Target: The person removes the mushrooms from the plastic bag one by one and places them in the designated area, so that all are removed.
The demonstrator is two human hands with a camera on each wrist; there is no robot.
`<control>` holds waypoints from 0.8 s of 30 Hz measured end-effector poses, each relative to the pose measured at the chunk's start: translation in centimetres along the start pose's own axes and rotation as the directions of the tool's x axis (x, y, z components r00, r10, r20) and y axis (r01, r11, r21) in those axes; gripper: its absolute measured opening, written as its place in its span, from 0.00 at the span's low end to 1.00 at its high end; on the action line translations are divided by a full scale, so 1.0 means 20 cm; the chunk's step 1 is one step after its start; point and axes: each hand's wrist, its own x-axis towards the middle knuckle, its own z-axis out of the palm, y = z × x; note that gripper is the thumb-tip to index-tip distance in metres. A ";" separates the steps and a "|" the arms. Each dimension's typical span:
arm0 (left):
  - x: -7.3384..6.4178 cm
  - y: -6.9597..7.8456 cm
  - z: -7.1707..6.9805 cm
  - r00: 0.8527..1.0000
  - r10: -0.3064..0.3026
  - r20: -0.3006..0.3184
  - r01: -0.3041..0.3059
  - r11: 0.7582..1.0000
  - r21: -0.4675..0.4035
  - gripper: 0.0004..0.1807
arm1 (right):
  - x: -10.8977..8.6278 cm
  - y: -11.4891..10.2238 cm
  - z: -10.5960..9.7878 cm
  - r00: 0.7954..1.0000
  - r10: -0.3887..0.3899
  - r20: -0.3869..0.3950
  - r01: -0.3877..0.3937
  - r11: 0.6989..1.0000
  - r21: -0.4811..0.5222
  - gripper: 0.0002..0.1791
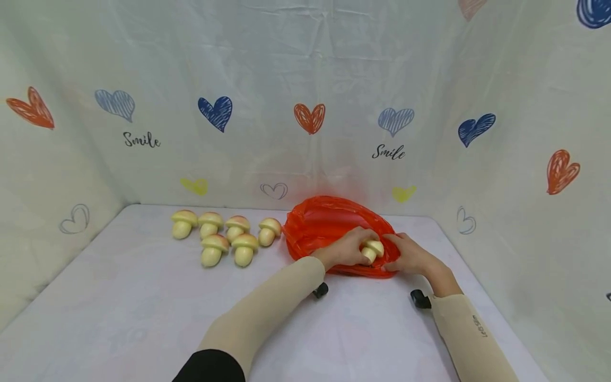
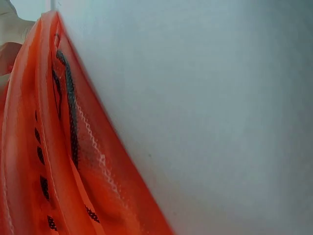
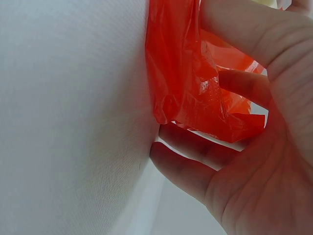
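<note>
A red plastic bag point(image 1: 305, 233) lies with its mouth spread wide toward the far right of the table. My left hand point(image 1: 347, 248) reaches over the bag's mouth and grips a toy mushroom point(image 1: 374, 249) with a pale stem and cream cap. At the bag's right side, my right hand point(image 1: 411, 255) holds the rim, thumb inside the mouth. In the right wrist view, the red plastic point(image 3: 181, 73) runs between the thumb and the fingers. The left wrist view shows mostly the bag's folded side point(image 2: 54, 147); the mushroom is not clearly seen there.
Several more mushrooms point(image 1: 215, 244) stand in two loose rows left of the bag. The white table point(image 1: 143, 307) ends at a hanging sheet point(image 1: 267, 63) printed with hearts. Small black wrist mounts point(image 1: 420, 299) sit below the hands.
</note>
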 end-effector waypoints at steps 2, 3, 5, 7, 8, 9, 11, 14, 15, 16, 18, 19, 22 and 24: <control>-0.01 0.00 0.00 1.000 -0.001 -0.003 0.001 1.000 0.002 0.27 | 0.00 0.00 0.00 1.000 -0.002 -0.001 0.002 1.000 0.001 0.48; -0.01 0.01 0.00 1.000 -0.001 -0.004 0.001 1.000 0.000 0.27 | 0.00 0.00 0.00 1.000 -0.003 0.000 0.003 1.000 0.002 0.48; -0.02 0.01 -0.01 1.000 -0.007 -0.003 0.007 1.000 -0.005 0.27 | 0.00 0.00 0.00 1.000 -0.008 -0.001 0.008 1.000 0.000 0.49; -0.02 0.02 -0.01 1.000 -0.011 -0.005 0.011 1.000 -0.012 0.27 | 0.00 0.00 0.01 1.000 -0.011 -0.002 0.011 1.000 -0.002 0.49; -0.02 0.02 -0.02 1.000 -0.009 -0.007 0.009 1.000 -0.014 0.27 | 0.00 -0.01 0.01 1.000 -0.012 -0.005 0.012 1.000 -0.006 0.48; -0.02 0.02 -0.02 1.000 -0.008 -0.012 0.007 1.000 -0.019 0.27 | 0.00 -0.01 0.01 1.000 -0.014 -0.007 0.014 1.000 -0.009 0.48; -0.03 0.04 -0.03 1.000 -0.004 -0.026 0.003 1.000 -0.025 0.27 | 0.00 -0.01 0.01 1.000 -0.020 -0.010 0.019 1.000 -0.015 0.47; -0.05 0.06 -0.06 0.998 0.006 -0.056 -0.008 0.999 -0.038 0.27 | 0.00 -0.01 0.01 1.000 -0.027 -0.016 0.027 1.000 -0.016 0.46; -0.06 0.07 -0.06 0.998 0.007 -0.066 -0.010 0.999 -0.042 0.27 | 0.00 -0.01 0.01 0.999 -0.028 -0.016 0.028 1.000 -0.014 0.46; -0.08 0.07 -0.07 0.997 0.010 -0.074 -0.013 0.999 -0.045 0.27 | 0.00 -0.01 0.01 0.999 -0.030 -0.016 0.030 0.999 -0.013 0.47; -0.11 0.09 -0.09 0.996 0.021 -0.092 -0.026 0.999 -0.048 0.28 | 0.00 -0.01 0.01 0.999 -0.032 -0.020 0.032 0.999 -0.011 0.47; -0.12 0.09 -0.09 0.995 0.031 -0.100 -0.035 0.999 -0.040 0.28 | 0.00 0.00 0.01 0.999 -0.032 -0.021 0.032 0.999 -0.011 0.47; -0.18 0.11 -0.12 0.991 0.048 -0.124 -0.052 0.998 -0.033 0.28 | -0.01 0.00 0.01 0.999 -0.033 -0.022 0.033 0.999 -0.021 0.47; -0.23 0.12 -0.14 0.988 0.049 -0.143 -0.055 0.998 -0.039 0.29 | -0.01 0.00 0.01 0.999 -0.033 -0.022 0.032 0.999 -0.023 0.47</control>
